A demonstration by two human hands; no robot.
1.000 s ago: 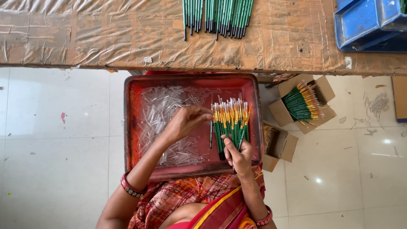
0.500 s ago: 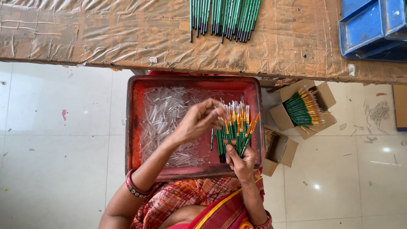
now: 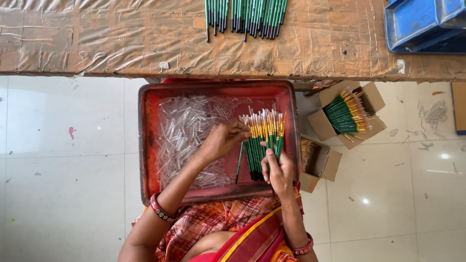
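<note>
At three o'clock of the red tray (image 3: 145,145), two open cardboard boxes (image 3: 347,114) sit on white floor tiles (image 3: 63,170); left hand (image 3: 224,139) pinches a brush (image 3: 241,155), right hand (image 3: 279,170) grips the green brush bundle (image 3: 259,140).

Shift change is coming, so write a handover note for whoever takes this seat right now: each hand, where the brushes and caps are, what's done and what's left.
Right hand: grips a fanned bunch of green-handled brushes over the red tray.
Left hand: fingertips at the bunch's brush tips; whether it pinches a cap is too small to tell.
Clear plastic caps: loose heap in the tray's left half.
More brushes: a row on the table, a boxful in the open carton on the floor.
Done: cannot be told from this view which brushes are capped.
Left: many caps remain in the tray.
</note>
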